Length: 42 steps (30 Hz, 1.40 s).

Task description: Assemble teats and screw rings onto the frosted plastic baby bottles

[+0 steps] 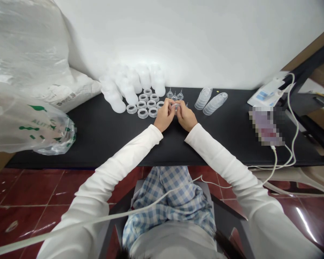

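Clear ring (175, 105), small and round, in the pinch of left hand (166, 116) and right hand (187, 116).

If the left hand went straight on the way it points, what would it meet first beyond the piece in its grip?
Past the clear piece, the left hand would probably first meet the clear pointed pieces; its height over them is unclear.

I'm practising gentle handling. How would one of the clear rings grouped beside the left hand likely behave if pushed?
A clear ring would probably slide rather than roll, since it lies flat on the black tabletop. It is likely light, being open in the middle. It might also nudge its neighbours, as the rings sit close together.
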### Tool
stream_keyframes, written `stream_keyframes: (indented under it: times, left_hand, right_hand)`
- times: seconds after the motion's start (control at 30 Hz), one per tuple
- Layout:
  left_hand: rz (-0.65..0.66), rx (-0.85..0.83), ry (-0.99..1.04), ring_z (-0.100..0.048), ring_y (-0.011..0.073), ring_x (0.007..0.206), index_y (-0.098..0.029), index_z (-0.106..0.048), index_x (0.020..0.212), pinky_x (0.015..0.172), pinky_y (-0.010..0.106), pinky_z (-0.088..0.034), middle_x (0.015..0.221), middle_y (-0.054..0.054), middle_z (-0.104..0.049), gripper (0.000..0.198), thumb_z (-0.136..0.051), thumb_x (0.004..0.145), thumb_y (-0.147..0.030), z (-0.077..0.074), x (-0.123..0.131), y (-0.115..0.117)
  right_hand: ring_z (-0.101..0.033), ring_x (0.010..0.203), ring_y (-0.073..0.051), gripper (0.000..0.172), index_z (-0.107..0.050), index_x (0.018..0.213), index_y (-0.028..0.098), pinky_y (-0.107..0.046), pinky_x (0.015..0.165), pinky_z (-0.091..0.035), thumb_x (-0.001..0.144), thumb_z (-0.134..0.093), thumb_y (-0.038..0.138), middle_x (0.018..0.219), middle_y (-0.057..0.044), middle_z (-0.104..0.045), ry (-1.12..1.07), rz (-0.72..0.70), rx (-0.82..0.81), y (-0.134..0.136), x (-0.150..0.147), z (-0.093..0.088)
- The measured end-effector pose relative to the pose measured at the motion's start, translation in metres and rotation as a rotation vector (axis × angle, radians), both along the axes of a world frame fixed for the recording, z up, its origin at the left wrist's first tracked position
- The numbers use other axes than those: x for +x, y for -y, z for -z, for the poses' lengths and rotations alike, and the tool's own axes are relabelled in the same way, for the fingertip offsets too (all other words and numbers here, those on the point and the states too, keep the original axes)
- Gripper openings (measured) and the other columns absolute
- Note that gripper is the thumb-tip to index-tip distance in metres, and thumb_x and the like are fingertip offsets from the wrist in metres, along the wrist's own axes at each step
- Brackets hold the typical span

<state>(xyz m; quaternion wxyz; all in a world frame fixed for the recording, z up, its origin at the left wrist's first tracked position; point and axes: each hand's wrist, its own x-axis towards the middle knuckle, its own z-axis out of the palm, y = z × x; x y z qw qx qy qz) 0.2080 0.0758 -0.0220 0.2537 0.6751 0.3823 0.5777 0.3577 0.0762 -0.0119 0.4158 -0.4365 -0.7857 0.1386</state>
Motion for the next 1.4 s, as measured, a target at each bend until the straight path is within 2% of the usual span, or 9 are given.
stream_keyframes:
  times: [0.17, 0.3, 0.53, 0.7, 0.8, 0.93, 1.2, 1.3, 1.4]
  left_hand:
    - [0.028, -0.031, 0.002, -0.052, 0.0115, 0.057, -0.024, -0.055, 0.101, 0.065, 0.029, -0.049, 0.07, -0.004, -0.051, 0.034, -0.062, 0.097, -0.058, 0.003, 0.001, -0.003]
    - [0.01, -0.036, -0.001, -0.047, 0.0097, 0.054, -0.024, -0.052, 0.096, 0.058, 0.026, -0.042, 0.066, -0.006, -0.045, 0.029, -0.065, 0.097, -0.05, -0.001, 0.002, -0.001]
    - [-0.056, -0.1, -0.062, -0.044, 0.0093, 0.054, -0.023, -0.048, 0.09, 0.057, 0.025, -0.038, 0.062, -0.008, -0.039, 0.019, -0.066, 0.096, -0.023, -0.012, 0.003, 0.008]
    - [-0.122, -0.075, -0.126, -0.044, 0.0103, 0.054, -0.023, -0.049, 0.088, 0.059, 0.027, -0.038, 0.062, -0.008, -0.038, 0.019, -0.065, 0.094, -0.015, -0.014, 0.004, 0.01]
    - [-0.13, -0.059, -0.136, -0.044, 0.0107, 0.054, -0.023, -0.05, 0.088, 0.059, 0.027, -0.038, 0.062, -0.007, -0.038, 0.016, -0.064, 0.096, -0.018, -0.014, 0.004, 0.009]
    - [-0.097, -0.047, -0.105, -0.045, 0.0102, 0.054, -0.023, -0.051, 0.092, 0.058, 0.026, -0.038, 0.064, -0.007, -0.04, 0.019, -0.066, 0.097, -0.033, -0.013, 0.003, 0.006]
    - [-0.008, -0.02, -0.05, -0.047, 0.0095, 0.057, -0.023, -0.056, 0.102, 0.058, 0.025, -0.043, 0.071, -0.004, -0.046, 0.032, -0.058, 0.099, -0.055, -0.013, 0.001, 0.007]
    - [-0.024, 0.004, -0.061, -0.05, 0.0093, 0.058, -0.023, -0.058, 0.103, 0.058, 0.024, -0.046, 0.071, -0.003, -0.049, 0.037, -0.055, 0.1, -0.059, -0.013, 0.0, 0.007]
    - [-0.044, 0.033, -0.082, -0.05, 0.0089, 0.056, -0.022, -0.06, 0.102, 0.057, 0.023, -0.046, 0.069, -0.004, -0.051, 0.038, -0.054, 0.1, -0.06, -0.013, 0.0, 0.006]
  right_hand:
    - [-0.068, 0.067, -0.026, 0.046, -0.059, 0.117, 0.023, -0.041, 0.072, -0.059, 0.104, -0.034, 0.06, 0.084, -0.008, -0.073, -0.022, 0.046, -0.031, -0.002, 0.0, 0.006]
    - [-0.064, 0.06, -0.022, 0.041, -0.06, 0.114, 0.024, -0.037, 0.067, -0.057, 0.104, -0.036, 0.055, 0.076, -0.004, -0.07, -0.048, 0.049, -0.04, -0.001, -0.001, 0.005]
    - [-0.066, 0.064, -0.022, 0.029, -0.059, 0.113, 0.023, -0.034, 0.067, -0.053, 0.102, -0.04, 0.042, 0.079, -0.005, -0.072, 0.06, 0.082, -0.112, 0.008, -0.007, -0.004]
    - [-0.072, 0.075, -0.028, 0.024, -0.055, 0.115, 0.023, -0.041, 0.075, -0.056, 0.103, -0.039, 0.036, 0.089, -0.009, -0.074, 0.183, 0.163, -0.181, 0.009, -0.012, -0.004]
    - [-0.074, 0.082, -0.029, 0.027, -0.053, 0.119, 0.022, -0.042, 0.078, -0.057, 0.105, -0.036, 0.038, 0.095, -0.011, -0.074, 0.206, 0.171, -0.196, 0.009, -0.013, -0.004]
    - [-0.075, 0.091, -0.028, 0.038, -0.051, 0.126, 0.022, -0.042, 0.081, -0.059, 0.109, -0.024, 0.043, 0.105, -0.012, -0.074, 0.134, 0.08, -0.142, 0.009, -0.011, -0.003]
    - [-0.07, 0.119, -0.025, 0.058, -0.041, 0.146, 0.021, -0.046, 0.101, -0.057, 0.108, -0.013, 0.056, 0.138, -0.015, -0.065, 0.04, -0.083, -0.1, 0.008, -0.003, -0.008]
    - [-0.07, 0.12, -0.026, 0.059, -0.04, 0.15, 0.019, -0.046, 0.103, -0.056, 0.109, -0.014, 0.052, 0.143, -0.016, -0.063, 0.093, -0.039, -0.107, 0.01, -0.003, -0.015]
    - [-0.074, 0.11, -0.031, 0.057, -0.049, 0.143, 0.015, -0.047, 0.092, -0.059, 0.109, -0.017, 0.048, 0.128, -0.018, -0.071, 0.198, 0.079, -0.137, 0.012, -0.004, -0.021]
